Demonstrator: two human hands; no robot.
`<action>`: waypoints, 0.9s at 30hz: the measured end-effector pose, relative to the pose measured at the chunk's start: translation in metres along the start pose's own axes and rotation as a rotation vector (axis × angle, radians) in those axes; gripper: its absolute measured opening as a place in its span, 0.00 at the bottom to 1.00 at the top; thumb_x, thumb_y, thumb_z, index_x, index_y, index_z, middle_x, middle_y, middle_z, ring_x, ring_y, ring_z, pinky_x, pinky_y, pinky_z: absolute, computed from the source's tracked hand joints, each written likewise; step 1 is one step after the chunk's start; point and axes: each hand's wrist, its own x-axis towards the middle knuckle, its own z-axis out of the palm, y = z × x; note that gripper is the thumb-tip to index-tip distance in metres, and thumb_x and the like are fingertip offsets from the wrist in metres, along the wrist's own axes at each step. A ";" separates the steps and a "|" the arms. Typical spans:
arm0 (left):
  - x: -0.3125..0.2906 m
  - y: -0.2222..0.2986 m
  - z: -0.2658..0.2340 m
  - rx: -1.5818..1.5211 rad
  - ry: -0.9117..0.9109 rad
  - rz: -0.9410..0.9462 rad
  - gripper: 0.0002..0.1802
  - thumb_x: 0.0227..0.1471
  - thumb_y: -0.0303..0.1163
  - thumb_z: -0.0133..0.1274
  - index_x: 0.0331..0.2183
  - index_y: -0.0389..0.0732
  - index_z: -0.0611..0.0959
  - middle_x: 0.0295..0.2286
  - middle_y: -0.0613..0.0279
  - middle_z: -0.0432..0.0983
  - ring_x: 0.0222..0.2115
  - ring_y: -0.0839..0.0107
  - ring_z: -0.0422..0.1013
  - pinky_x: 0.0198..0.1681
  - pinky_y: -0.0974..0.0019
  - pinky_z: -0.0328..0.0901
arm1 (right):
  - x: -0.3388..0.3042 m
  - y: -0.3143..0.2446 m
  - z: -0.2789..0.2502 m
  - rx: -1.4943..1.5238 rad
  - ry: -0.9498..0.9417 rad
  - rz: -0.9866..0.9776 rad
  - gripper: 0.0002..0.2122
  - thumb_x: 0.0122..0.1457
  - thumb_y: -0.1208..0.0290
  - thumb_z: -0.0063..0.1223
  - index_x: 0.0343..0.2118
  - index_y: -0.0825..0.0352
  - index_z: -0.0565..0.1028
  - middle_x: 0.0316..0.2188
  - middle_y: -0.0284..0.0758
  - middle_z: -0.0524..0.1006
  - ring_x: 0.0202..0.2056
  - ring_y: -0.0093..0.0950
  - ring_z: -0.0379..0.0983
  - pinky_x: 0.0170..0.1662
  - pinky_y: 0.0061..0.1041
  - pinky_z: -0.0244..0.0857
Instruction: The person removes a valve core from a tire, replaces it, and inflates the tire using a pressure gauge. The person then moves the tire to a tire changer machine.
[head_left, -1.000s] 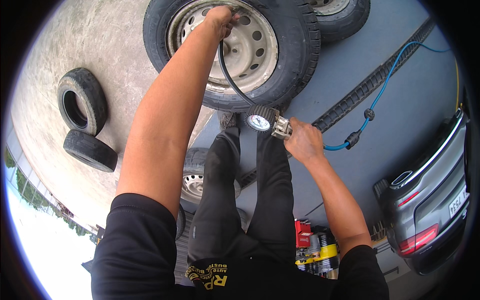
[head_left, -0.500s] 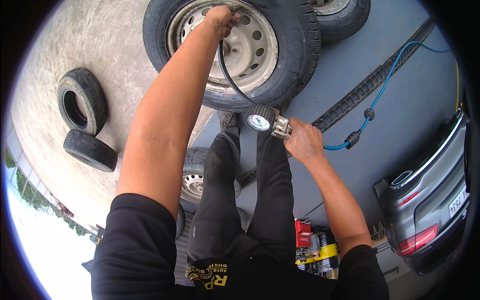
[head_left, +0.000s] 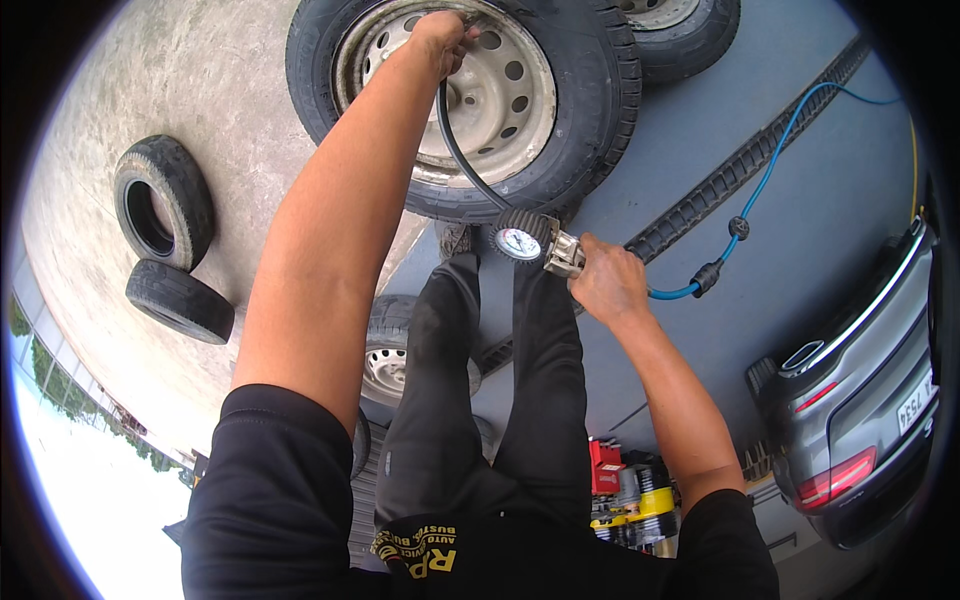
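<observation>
1. An upright wheel, a black rubber tyre around a cream-coloured steel rim pierced with round holes (head_left: 503,110), stands at the top centre, beyond the person's feet.
2. A round white-faced dial gauge in a black ridged guard (head_left: 519,244) lies below the rim. A silvery metal inflator body (head_left: 564,256) joins its right side, just left of the right hand (head_left: 610,282) and touching it.
3. A thin, flexible black rubber hose (head_left: 455,150) is the key link: its long axis runs from the gauge up and leftward, bowing across the rim's face to the left hand (head_left: 442,46). The left hand is thus nearer the rim's upper part; the right is nearer the gauge.
4. The left arm stretches almost straight forward, its hand in front of the rim's upper area. Its fingers are curled together around the hose's far end. Whether that end sits on a valve cannot be told.
5. The right arm reaches forward and inward from the lower right, its hand wrapped around the inflator body, back of the hand uppermost; most of its fingers are hidden.
6. A bright blue air hose (head_left: 770,165) leads away rightward from beside the right hand.
</observation>
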 end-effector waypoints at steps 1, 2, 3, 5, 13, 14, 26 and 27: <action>-0.001 0.000 0.000 -0.005 0.000 0.000 0.18 0.67 0.42 0.44 0.31 0.43 0.81 0.21 0.69 0.71 0.14 0.79 0.54 0.16 0.69 0.51 | 0.000 0.000 0.000 0.001 -0.003 0.002 0.11 0.46 0.73 0.58 0.34 0.71 0.76 0.27 0.54 0.80 0.32 0.55 0.79 0.41 0.50 0.72; -0.001 0.001 0.000 -0.009 0.001 0.001 0.18 0.67 0.42 0.44 0.31 0.43 0.81 0.21 0.69 0.71 0.14 0.79 0.54 0.16 0.69 0.51 | 0.000 0.000 -0.001 -0.003 -0.004 0.004 0.11 0.46 0.73 0.57 0.34 0.71 0.76 0.27 0.54 0.80 0.32 0.55 0.79 0.41 0.50 0.72; -0.002 0.001 -0.002 -0.014 0.002 0.002 0.18 0.67 0.42 0.44 0.31 0.43 0.81 0.21 0.69 0.72 0.14 0.79 0.54 0.16 0.69 0.51 | 0.000 0.000 -0.001 -0.006 -0.006 0.006 0.11 0.46 0.73 0.57 0.34 0.70 0.76 0.27 0.54 0.80 0.32 0.55 0.79 0.41 0.50 0.72; -0.004 0.002 -0.006 -0.029 -0.040 -0.008 0.17 0.66 0.42 0.43 0.29 0.46 0.80 0.19 0.67 0.70 0.13 0.77 0.53 0.16 0.69 0.49 | 0.001 0.000 -0.001 -0.014 -0.011 0.012 0.11 0.46 0.72 0.57 0.34 0.70 0.76 0.27 0.54 0.80 0.32 0.55 0.78 0.40 0.50 0.72; 0.003 0.001 -0.012 -0.034 -0.064 -0.012 0.15 0.64 0.42 0.42 0.31 0.48 0.80 0.18 0.63 0.69 0.11 0.76 0.51 0.13 0.70 0.46 | 0.001 0.000 0.001 -0.019 -0.015 0.019 0.11 0.46 0.72 0.57 0.34 0.70 0.76 0.27 0.54 0.81 0.32 0.56 0.78 0.40 0.50 0.72; 0.004 0.001 -0.011 -0.037 -0.068 0.002 0.15 0.64 0.42 0.42 0.31 0.48 0.80 0.18 0.63 0.69 0.11 0.76 0.50 0.13 0.70 0.46 | 0.001 0.000 0.001 -0.017 -0.016 0.017 0.11 0.46 0.72 0.57 0.34 0.70 0.76 0.27 0.53 0.81 0.32 0.56 0.78 0.40 0.50 0.72; -0.004 0.003 -0.010 -0.039 -0.067 0.028 0.14 0.64 0.41 0.44 0.32 0.48 0.82 0.18 0.63 0.70 0.11 0.76 0.52 0.13 0.70 0.47 | 0.001 -0.007 -0.017 0.055 -0.091 0.045 0.13 0.47 0.71 0.59 0.35 0.71 0.76 0.34 0.53 0.81 0.38 0.55 0.77 0.44 0.50 0.71; -0.003 0.003 -0.010 -0.045 -0.067 0.034 0.15 0.64 0.41 0.44 0.32 0.48 0.82 0.18 0.62 0.71 0.11 0.76 0.52 0.12 0.70 0.48 | 0.001 -0.007 -0.019 0.062 -0.095 0.046 0.13 0.47 0.71 0.59 0.36 0.71 0.76 0.34 0.52 0.81 0.38 0.55 0.77 0.44 0.49 0.71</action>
